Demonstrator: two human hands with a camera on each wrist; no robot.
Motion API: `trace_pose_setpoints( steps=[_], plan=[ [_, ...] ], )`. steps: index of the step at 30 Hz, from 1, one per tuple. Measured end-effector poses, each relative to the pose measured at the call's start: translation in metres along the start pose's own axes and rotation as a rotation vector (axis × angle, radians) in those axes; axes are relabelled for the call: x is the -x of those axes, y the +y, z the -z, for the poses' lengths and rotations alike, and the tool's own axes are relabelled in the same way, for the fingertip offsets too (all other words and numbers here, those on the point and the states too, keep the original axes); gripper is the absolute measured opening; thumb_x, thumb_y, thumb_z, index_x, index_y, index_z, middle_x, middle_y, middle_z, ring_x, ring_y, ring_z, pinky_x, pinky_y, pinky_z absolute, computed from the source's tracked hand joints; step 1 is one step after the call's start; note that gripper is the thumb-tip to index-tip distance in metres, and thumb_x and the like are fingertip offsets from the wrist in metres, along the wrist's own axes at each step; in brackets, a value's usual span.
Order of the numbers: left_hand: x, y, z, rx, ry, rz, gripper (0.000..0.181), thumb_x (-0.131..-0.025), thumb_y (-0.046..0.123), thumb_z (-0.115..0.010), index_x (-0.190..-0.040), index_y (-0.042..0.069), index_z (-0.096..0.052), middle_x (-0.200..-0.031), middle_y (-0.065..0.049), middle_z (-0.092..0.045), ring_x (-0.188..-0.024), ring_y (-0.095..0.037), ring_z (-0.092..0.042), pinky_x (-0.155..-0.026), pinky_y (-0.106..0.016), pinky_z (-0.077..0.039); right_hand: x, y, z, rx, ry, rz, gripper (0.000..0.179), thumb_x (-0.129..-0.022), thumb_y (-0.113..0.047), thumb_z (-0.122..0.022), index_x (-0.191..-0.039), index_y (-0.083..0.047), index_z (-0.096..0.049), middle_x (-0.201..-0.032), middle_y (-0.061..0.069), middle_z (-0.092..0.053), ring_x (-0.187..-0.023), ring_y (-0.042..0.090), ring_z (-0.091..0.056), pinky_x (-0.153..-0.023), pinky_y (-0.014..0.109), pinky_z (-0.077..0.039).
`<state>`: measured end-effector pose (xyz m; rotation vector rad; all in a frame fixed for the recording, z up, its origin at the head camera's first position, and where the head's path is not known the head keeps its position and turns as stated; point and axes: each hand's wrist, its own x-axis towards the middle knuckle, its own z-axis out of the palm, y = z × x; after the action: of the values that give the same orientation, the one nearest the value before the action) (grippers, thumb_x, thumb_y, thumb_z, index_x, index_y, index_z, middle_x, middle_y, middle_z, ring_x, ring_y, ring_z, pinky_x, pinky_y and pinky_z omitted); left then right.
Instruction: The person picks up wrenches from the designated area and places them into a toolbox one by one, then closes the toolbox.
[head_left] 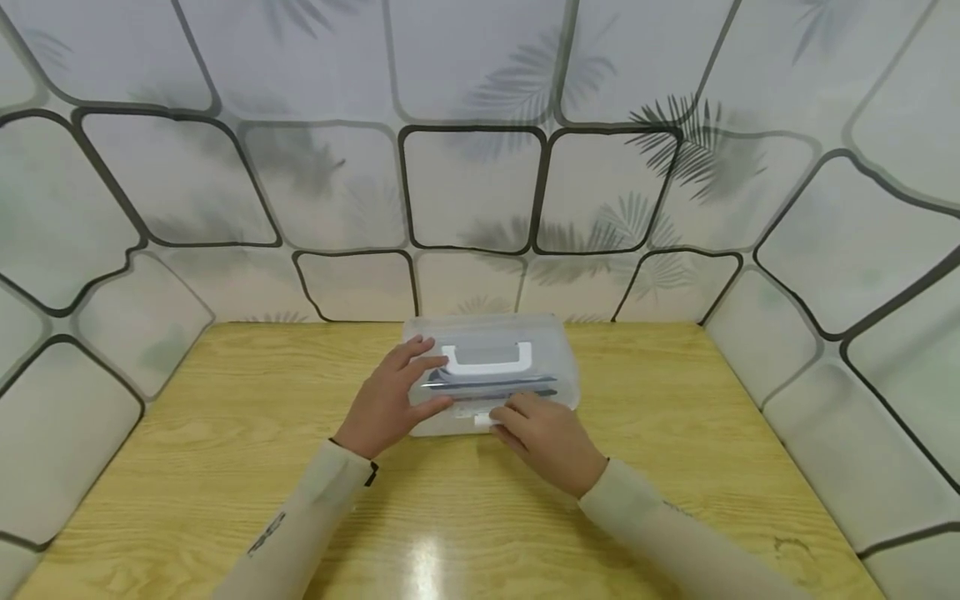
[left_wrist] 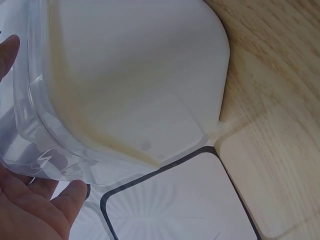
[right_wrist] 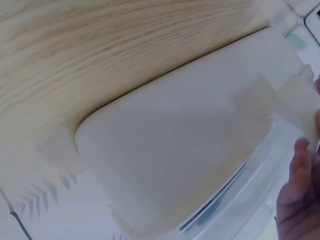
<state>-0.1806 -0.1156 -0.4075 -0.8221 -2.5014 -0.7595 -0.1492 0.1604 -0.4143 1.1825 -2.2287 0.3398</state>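
A clear plastic storage box (head_left: 491, 329) with a white carry handle (head_left: 491, 367) sits on the table, its lid down. Long dark items (head_left: 495, 383) show through the lid. My left hand (head_left: 393, 396) rests at the box's left side, fingers spread over the lid toward the handle. In the left wrist view, left fingers (left_wrist: 70, 205) lie right at the lid's edge. My right hand (head_left: 543, 437) is at the front, with curled fingers and thumb pinching the white latch (head_left: 483, 420). The latch flap (right_wrist: 297, 102) also appears beside the right fingers (right_wrist: 295, 185) in the right wrist view.
The wood-grain table (head_left: 262, 417) extends on both sides of the box. Patterned walls (head_left: 472, 183) with dark outlines and leaf prints stand behind it and to both sides. The box's back edge is close to the rear wall.
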Motion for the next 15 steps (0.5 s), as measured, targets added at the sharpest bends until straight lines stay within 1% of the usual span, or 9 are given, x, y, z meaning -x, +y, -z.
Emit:
trace_pose_setpoints(
  steps=[3, 6, 10, 12, 15],
  plan=[
    [0.0, 0.0, 0.001, 0.007, 0.001, 0.003, 0.059, -0.086, 0.032, -0.085, -0.137, 0.011, -0.066, -0.152, -0.014, -0.052, -0.148, -0.033, -0.04, -0.109, -0.054, -0.046, -0.001, 0.0, -0.004, 0.005, 0.016, -0.047, 0.02, -0.089, -0.018, -0.082, -0.106, -0.011, -0.075, -0.091, 0.001, -0.064, -0.076, 0.013, -0.059, -0.062, 0.026, -0.051],
    [0.001, 0.0, 0.001, 0.011, -0.005, 0.006, 0.058, -0.086, 0.032, -0.084, -0.137, 0.01, -0.066, -0.153, -0.013, -0.051, -0.148, -0.033, -0.039, -0.112, -0.054, -0.043, -0.001, 0.0, -0.011, 0.034, 0.006, -0.081, 0.02, -0.09, -0.02, -0.081, -0.107, -0.011, -0.074, -0.093, 0.002, -0.064, -0.079, 0.015, -0.06, -0.064, 0.028, -0.053],
    [0.001, 0.0, 0.001, 0.005, -0.003, -0.003, 0.057, -0.086, 0.033, -0.085, -0.135, 0.01, -0.066, -0.152, -0.014, -0.052, -0.147, -0.033, -0.041, -0.112, -0.054, -0.042, 0.0, 0.0, -0.017, 0.044, -0.006, -0.11, 0.019, -0.09, -0.02, -0.081, -0.105, -0.011, -0.072, -0.096, 0.003, -0.065, -0.084, 0.018, -0.062, -0.069, 0.031, -0.055],
    [0.001, 0.0, 0.002, 0.003, 0.0, -0.007, 0.057, -0.085, 0.034, -0.085, -0.134, 0.011, -0.067, -0.152, -0.013, -0.053, -0.146, -0.033, -0.042, -0.112, -0.053, -0.043, -0.001, -0.001, -0.018, 0.036, 0.001, -0.125, 0.018, -0.09, -0.02, -0.081, -0.103, -0.011, -0.071, -0.096, 0.002, -0.066, -0.086, 0.02, -0.062, -0.071, 0.033, -0.055],
    [0.001, 0.0, 0.003, 0.008, 0.0, -0.008, 0.056, -0.085, 0.033, -0.085, -0.133, 0.011, -0.068, -0.151, -0.013, -0.053, -0.146, -0.033, -0.042, -0.114, -0.053, -0.04, -0.001, -0.002, -0.019, 0.029, 0.021, -0.14, 0.017, -0.09, -0.02, -0.081, -0.102, -0.012, -0.071, -0.095, 0.002, -0.066, -0.087, 0.02, -0.062, -0.073, 0.034, -0.055]
  ],
)
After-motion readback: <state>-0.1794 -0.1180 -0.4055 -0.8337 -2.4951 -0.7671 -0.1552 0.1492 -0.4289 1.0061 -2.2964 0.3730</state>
